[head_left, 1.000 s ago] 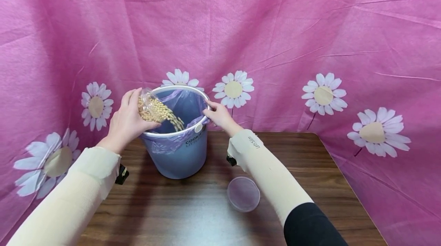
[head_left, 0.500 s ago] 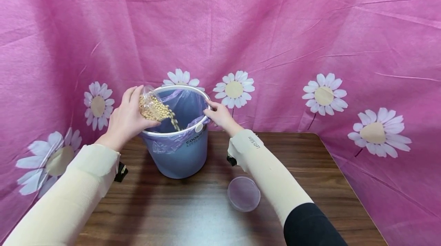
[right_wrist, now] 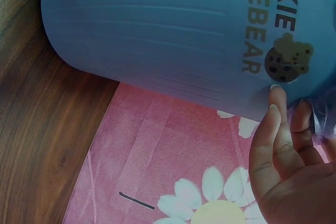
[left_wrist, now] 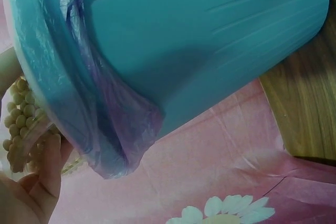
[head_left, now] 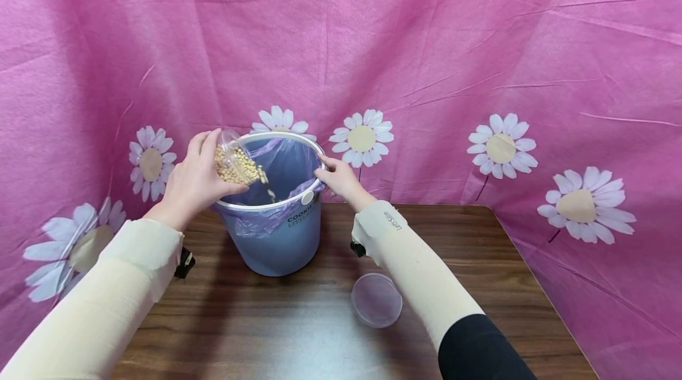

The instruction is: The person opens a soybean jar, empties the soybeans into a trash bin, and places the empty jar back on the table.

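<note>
My left hand (head_left: 194,182) holds a clear plastic jar (head_left: 228,138) tipped on its side over the left rim of a blue trash bin (head_left: 279,250). Pale yellow soybeans (head_left: 234,167) fill the jar's lower side, and a thin stream falls from its mouth into the bin. In the left wrist view, the fingers (left_wrist: 50,174) lie against the beans' side of the jar. A purple bin liner (head_left: 261,220) folds over the white rim. My right hand (head_left: 341,179) grips the rim at the bin's right; in the right wrist view several fingertips (right_wrist: 270,121) show beside the bin's outer wall.
A round translucent lid (head_left: 376,300) lies flat on the dark wooden table (head_left: 453,250), in front of the bin and beside the right forearm. Pink cloth (head_left: 426,42) printed with white daisies hangs behind and along both sides.
The stream of soybeans has thinned, and fewer beans are in the jar. The left hand has lifted slightly with the jar more steeply tipped. The right hand and bin stay in place.
</note>
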### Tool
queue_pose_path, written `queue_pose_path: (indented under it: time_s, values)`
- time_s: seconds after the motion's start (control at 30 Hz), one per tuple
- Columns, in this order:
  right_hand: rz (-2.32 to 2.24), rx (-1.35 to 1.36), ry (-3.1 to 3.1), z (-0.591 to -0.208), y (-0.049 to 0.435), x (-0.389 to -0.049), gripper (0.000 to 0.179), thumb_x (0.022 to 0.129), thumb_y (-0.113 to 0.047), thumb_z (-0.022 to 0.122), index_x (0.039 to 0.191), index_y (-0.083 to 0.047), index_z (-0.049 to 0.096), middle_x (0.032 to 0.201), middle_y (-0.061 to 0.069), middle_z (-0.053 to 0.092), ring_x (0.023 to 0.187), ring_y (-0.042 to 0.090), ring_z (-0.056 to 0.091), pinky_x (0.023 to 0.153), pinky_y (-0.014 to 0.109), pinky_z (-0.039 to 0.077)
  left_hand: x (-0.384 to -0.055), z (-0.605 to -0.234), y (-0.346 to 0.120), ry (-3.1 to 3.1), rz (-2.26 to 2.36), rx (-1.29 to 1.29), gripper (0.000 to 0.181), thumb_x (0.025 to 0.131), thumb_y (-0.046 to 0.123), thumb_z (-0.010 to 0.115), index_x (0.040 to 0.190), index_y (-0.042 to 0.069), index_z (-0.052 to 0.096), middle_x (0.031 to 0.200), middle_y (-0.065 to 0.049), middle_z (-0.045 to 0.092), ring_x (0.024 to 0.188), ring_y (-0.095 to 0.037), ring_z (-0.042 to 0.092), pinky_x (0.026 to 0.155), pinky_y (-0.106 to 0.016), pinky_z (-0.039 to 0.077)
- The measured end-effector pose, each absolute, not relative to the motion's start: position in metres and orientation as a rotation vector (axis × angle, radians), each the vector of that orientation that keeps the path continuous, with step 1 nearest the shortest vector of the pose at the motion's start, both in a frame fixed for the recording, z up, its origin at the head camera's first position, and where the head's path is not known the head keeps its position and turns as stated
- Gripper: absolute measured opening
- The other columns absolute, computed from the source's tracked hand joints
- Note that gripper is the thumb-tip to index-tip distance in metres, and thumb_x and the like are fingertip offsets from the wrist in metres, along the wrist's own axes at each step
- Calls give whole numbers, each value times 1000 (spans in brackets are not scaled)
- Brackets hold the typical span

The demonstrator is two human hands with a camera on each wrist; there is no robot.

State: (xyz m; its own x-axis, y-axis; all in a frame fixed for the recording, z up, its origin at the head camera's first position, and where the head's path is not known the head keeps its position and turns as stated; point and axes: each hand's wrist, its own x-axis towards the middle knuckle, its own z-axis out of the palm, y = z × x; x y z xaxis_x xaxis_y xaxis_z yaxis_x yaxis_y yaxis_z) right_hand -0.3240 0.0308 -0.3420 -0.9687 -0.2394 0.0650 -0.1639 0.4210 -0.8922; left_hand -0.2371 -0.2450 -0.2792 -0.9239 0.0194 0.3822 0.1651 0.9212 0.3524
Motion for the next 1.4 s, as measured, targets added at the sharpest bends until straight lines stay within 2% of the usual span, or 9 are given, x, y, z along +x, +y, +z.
queue_pose_path:
  time_s: [0.37,0.57,0.73,1.1,1.4]
  values:
    - [-1618,-375,2583,-341,32,-323,56,94,-19,58,149,-20,46,91,9,60,47,8,44,44,21,42,-235,-274,-245,-2736,-475,-123,122,64,46,89,158,13,18,155,-20,29,94,-55,59,73,-63,48]
    - [-1634,-365,2563,-340,31,-321,57,94,-19,58,149,-21,45,94,10,61,50,8,48,44,20,42,-237,-273,-245,-2742,-422,-135,121,63,48,88,157,13,20,155,-19,29,91,-52,60,67,-61,48]
    - [-1632,-369,2567,-339,31,-321,56,94,-19,58,149,-21,46,89,8,59,49,8,47,45,21,42,-237,-271,-245,-2747,-390,-153,121,64,48,88,157,13,19,156,-19,27,91,-51,61,64,-60,48]
    - [-1621,-372,2571,-341,32,-322,56,94,-19,58,149,-21,46,85,5,56,49,9,47,45,21,42,-238,-264,-243,-2759,-355,-183,121,64,43,89,157,12,18,158,-20,24,102,-51,61,64,-59,48]
    - [-1617,-370,2576,-341,33,-321,56,94,-20,58,149,-22,46,85,5,56,50,9,48,45,21,42,-239,-260,-241,-2774,-327,-197,121,65,44,88,158,14,17,158,-19,24,96,-52,62,64,-58,49]
